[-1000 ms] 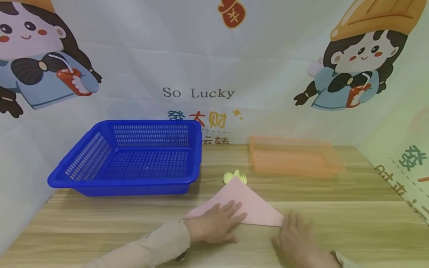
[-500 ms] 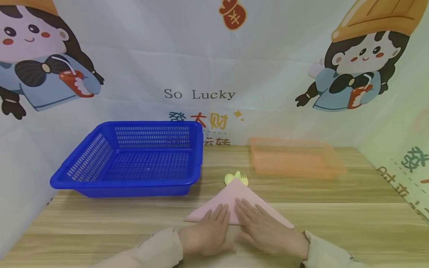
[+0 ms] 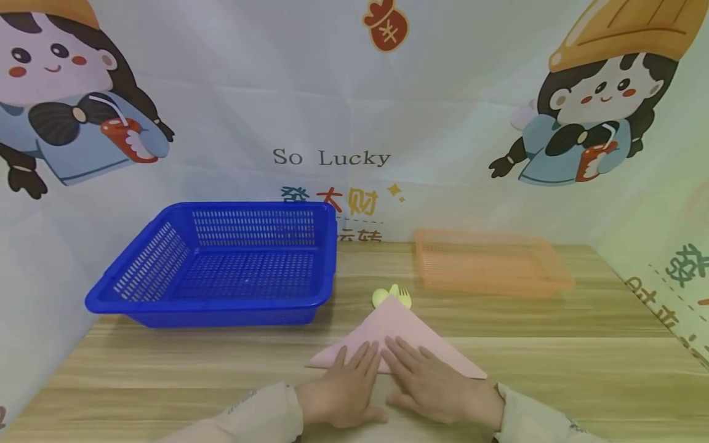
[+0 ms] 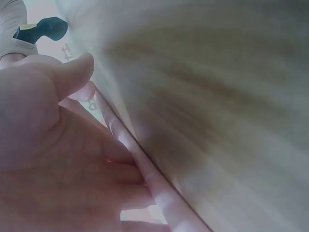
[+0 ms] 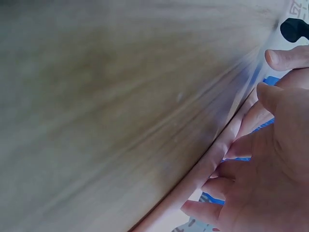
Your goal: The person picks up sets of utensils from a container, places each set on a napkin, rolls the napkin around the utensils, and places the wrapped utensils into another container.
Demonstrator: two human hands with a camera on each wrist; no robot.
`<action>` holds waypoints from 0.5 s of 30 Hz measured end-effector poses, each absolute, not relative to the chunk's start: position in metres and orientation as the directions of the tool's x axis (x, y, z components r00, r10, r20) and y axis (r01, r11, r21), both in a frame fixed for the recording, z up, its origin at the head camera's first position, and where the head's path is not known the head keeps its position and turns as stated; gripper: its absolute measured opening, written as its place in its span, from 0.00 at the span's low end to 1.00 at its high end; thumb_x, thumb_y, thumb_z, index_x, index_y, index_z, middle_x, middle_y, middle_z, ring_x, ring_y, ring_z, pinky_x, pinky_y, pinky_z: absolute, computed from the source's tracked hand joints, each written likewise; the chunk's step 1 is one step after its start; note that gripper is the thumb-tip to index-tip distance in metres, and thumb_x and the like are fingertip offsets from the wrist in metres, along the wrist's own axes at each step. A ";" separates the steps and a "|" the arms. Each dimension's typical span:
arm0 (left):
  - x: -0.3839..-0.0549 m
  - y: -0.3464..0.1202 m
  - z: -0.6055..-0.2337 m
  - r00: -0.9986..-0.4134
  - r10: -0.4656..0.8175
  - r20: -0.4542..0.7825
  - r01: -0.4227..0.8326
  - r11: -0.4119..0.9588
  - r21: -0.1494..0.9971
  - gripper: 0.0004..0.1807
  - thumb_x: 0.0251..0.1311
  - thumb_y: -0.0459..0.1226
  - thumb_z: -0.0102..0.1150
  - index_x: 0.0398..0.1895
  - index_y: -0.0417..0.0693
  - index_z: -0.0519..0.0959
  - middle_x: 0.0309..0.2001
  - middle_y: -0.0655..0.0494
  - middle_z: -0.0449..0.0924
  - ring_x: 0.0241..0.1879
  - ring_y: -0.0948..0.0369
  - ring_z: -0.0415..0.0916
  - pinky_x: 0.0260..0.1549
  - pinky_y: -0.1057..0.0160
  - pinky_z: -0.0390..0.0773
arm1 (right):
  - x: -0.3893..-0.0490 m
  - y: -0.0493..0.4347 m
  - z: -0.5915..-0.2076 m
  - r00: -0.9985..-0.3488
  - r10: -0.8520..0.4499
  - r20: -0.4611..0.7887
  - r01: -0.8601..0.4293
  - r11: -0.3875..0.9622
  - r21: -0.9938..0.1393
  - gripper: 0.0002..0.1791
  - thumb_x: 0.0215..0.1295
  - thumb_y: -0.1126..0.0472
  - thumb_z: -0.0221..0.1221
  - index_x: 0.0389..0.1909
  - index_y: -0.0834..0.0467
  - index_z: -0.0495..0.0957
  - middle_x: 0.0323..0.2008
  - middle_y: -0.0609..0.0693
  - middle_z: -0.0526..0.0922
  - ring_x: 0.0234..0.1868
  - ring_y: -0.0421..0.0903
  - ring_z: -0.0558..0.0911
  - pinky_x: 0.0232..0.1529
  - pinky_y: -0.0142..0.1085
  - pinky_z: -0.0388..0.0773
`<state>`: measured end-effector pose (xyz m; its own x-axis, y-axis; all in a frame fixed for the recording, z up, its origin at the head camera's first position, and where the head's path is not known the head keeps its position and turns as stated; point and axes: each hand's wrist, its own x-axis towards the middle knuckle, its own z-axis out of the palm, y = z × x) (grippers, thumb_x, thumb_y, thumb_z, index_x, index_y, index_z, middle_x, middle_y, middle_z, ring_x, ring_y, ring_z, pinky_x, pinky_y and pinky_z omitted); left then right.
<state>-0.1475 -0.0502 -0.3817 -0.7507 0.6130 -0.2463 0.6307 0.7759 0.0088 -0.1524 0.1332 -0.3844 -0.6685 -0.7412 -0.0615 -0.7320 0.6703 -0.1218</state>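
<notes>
Left hand and right hand on pink cloth (fingers straight, slightly spread), yellow cutlery at its far tip

Pale cloth backdrop with cartoon figures and lettering behind a wood-grain tabletop

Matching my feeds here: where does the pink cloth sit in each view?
Head: pink cloth below centre, a triangle partly under left hand and right hand.
Left wrist: pink cloth, a strip slanting down rightward to the bottom edge.
Right wrist: pink cloth, a strip slanting down leftward to the bottom edge.
Shared landmark: wooden tabletop, in all three.
</notes>
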 end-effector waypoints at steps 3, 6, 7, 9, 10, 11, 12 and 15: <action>-0.146 -0.051 -0.383 -0.757 0.600 -0.259 0.621 0.784 0.002 0.47 0.53 0.64 0.42 0.66 0.38 0.51 0.68 0.45 0.47 0.67 0.52 0.44 0.61 0.45 0.50 | -0.152 0.133 -0.384 -0.669 -0.740 -0.067 -0.731 0.672 -0.116 0.36 0.66 0.42 0.38 0.65 0.64 0.52 0.67 0.60 0.50 0.66 0.54 0.51 0.60 0.52 0.58; -0.145 -0.056 -0.384 -0.761 0.587 -0.276 0.611 0.792 -0.001 0.47 0.53 0.64 0.41 0.66 0.39 0.52 0.68 0.45 0.46 0.67 0.53 0.42 0.61 0.45 0.48 | -0.153 0.133 -0.384 -0.671 -0.737 -0.074 -0.730 0.675 -0.105 0.36 0.66 0.42 0.39 0.65 0.64 0.53 0.67 0.60 0.50 0.66 0.54 0.51 0.60 0.52 0.58; -0.144 -0.058 -0.384 -0.763 0.583 -0.278 0.607 0.795 0.000 0.47 0.53 0.64 0.41 0.66 0.39 0.52 0.68 0.46 0.46 0.67 0.53 0.42 0.61 0.45 0.48 | -0.153 0.133 -0.384 -0.672 -0.737 -0.076 -0.730 0.676 -0.100 0.36 0.65 0.42 0.40 0.65 0.64 0.53 0.67 0.60 0.50 0.66 0.54 0.51 0.60 0.51 0.58; -0.142 -0.064 -0.385 -0.765 0.581 -0.277 0.605 0.797 0.002 0.47 0.53 0.64 0.41 0.65 0.39 0.53 0.68 0.45 0.47 0.67 0.52 0.42 0.61 0.44 0.47 | -0.153 0.133 -0.384 -0.672 -0.737 -0.076 -0.731 0.676 -0.092 0.36 0.65 0.42 0.40 0.65 0.65 0.53 0.67 0.60 0.50 0.66 0.54 0.52 0.60 0.51 0.59; -0.141 -0.067 -0.385 -0.768 0.581 -0.271 0.603 0.798 0.002 0.47 0.52 0.64 0.42 0.65 0.38 0.54 0.68 0.44 0.47 0.67 0.51 0.42 0.61 0.43 0.47 | -0.153 0.133 -0.384 -0.671 -0.737 -0.077 -0.732 0.675 -0.089 0.36 0.65 0.42 0.40 0.65 0.65 0.53 0.67 0.60 0.50 0.66 0.54 0.52 0.60 0.51 0.59; -0.140 -0.071 -0.386 -0.770 0.580 -0.266 0.601 0.799 0.002 0.47 0.52 0.64 0.42 0.65 0.38 0.54 0.67 0.44 0.47 0.67 0.51 0.43 0.60 0.42 0.47 | -0.153 0.133 -0.384 -0.671 -0.738 -0.077 -0.733 0.675 -0.089 0.36 0.65 0.42 0.40 0.65 0.65 0.53 0.67 0.60 0.50 0.66 0.54 0.52 0.59 0.51 0.59; -0.139 -0.074 -0.386 -0.774 0.578 -0.257 0.595 0.803 0.013 0.47 0.52 0.64 0.43 0.64 0.37 0.54 0.67 0.43 0.48 0.67 0.50 0.44 0.60 0.41 0.47 | -0.153 0.133 -0.384 -0.671 -0.737 -0.078 -0.732 0.675 -0.092 0.36 0.65 0.42 0.40 0.65 0.65 0.53 0.67 0.60 0.50 0.66 0.54 0.52 0.59 0.51 0.59; -0.135 -0.086 -0.386 -0.790 0.572 -0.219 0.573 0.817 0.066 0.48 0.50 0.62 0.48 0.63 0.33 0.55 0.66 0.38 0.49 0.66 0.46 0.45 0.58 0.37 0.45 | -0.153 0.133 -0.385 -0.674 -0.735 -0.080 -0.728 0.678 -0.100 0.37 0.65 0.42 0.41 0.65 0.65 0.53 0.67 0.60 0.50 0.66 0.55 0.52 0.60 0.51 0.59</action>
